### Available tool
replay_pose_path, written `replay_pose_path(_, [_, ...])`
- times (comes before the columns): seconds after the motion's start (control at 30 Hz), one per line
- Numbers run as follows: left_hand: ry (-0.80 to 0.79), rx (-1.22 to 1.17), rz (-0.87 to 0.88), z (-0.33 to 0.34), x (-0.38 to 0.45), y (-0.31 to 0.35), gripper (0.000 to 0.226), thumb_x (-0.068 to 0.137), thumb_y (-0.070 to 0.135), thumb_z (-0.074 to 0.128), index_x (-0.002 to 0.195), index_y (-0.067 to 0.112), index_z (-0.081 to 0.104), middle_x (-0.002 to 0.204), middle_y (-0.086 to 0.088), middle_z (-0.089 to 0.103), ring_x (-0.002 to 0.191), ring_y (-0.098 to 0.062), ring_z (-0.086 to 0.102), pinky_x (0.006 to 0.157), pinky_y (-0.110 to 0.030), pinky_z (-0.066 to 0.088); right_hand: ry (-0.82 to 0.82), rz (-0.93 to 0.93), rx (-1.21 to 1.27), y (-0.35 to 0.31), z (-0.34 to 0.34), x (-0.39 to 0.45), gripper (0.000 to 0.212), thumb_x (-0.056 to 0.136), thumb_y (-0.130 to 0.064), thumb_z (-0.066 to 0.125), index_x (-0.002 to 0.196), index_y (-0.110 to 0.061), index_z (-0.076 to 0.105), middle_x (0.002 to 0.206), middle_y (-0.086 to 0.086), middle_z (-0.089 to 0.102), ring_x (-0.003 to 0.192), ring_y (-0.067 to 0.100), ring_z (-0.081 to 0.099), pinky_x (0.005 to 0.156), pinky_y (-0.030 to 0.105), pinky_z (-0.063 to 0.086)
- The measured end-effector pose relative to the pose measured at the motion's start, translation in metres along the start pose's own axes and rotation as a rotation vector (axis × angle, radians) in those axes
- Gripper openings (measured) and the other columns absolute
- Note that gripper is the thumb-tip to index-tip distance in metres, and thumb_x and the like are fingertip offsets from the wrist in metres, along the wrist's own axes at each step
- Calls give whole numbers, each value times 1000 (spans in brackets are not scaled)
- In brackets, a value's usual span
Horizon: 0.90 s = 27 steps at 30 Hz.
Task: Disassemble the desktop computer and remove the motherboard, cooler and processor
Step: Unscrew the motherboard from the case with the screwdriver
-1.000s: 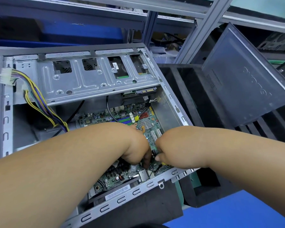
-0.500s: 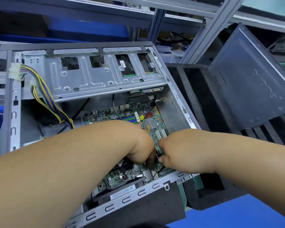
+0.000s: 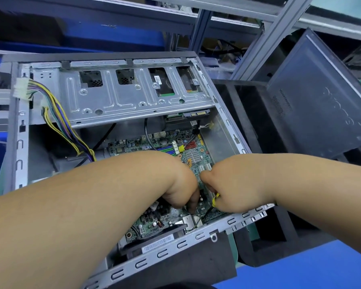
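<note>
1. The desktop computer case (image 3: 19,142) lies open on its side before me, and its side panel (image 3: 321,97) leans off to the right, so I judge the opening stage done.
2. The drive cage (image 3: 121,101) sits fixed across the far part of the chassis, with a drive visible through its cut-outs.
3. The motherboard (image 3: 198,159) sits inside the case, flat on the chassis floor, so its removal is not yet done. My forearms cover the middle of it, and I cannot see the cooler or the processor from here.
4. The power cable bundle (image 3: 58,122) hangs loose at the left, its white plug (image 3: 22,88) resting over the case edge and free of the board. That suggests the main power lead is already disconnected.
5. My left hand (image 3: 181,190) reaches down onto the near part of the board, fingers curled toward thin wires there. I cannot tell whether that grip actually holds anything.
6. My right hand (image 3: 236,188) is closed around a tool with a yellow handle (image 3: 215,200), probably a screwdriver, its tip aimed at the board near the front edge.
7. By my reckoning the work is early to midway. Fasteners or small leads are being freed, and the board, cooler and processor are all left to come out.
</note>
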<state>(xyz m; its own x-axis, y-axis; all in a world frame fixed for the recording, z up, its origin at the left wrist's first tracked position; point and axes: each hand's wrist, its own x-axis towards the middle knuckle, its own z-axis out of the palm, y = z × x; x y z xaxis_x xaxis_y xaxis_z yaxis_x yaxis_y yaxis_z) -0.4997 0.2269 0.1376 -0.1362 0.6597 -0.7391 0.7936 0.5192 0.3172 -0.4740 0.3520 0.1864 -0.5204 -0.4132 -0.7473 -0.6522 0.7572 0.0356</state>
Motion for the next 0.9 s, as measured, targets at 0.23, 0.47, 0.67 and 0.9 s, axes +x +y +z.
replay_pose_path(0.23, [-25, -20, 18, -1, 0, -1, 47, 95, 11, 49, 135, 35, 55, 137, 7, 50, 127, -20, 43, 109, -37, 33, 7, -47, 88, 3, -10, 3, 14, 88, -30, 58, 94, -23, 47, 74, -8, 47, 69, 15, 48, 51, 22, 30])
replay_pose_path(0.47, [-44, 7, -7, 0, 0, 0, 44, 96, 19, 50, 137, 36, 51, 92, 6, 41, 124, -25, 43, 108, -37, 35, 153, -71, -78, -4, 7, 3, 21, 100, -43, 37, 94, -23, 43, 66, -7, 36, 61, 20, 38, 55, 31, 30])
replay_pose_path(0.67, [-41, -27, 20, 1, 2, -4, 48, 95, 15, 53, 138, 36, 51, 141, 5, 46, 131, -21, 39, 112, -38, 30, 154, -65, 34, -1, 8, -2, 19, 95, -36, 51, 92, -25, 35, 65, -10, 35, 55, 6, 32, 51, 32, 23])
replay_pose_path(0.9, [-37, 22, 28, -1, 1, -2, 48, 97, 15, 50, 141, 35, 48, 146, 5, 43, 134, -19, 37, 113, -37, 27, 216, -80, 117, 7, 9, -7, 19, 88, -31, 62, 85, -32, 43, 71, -11, 50, 63, 5, 42, 53, 22, 30])
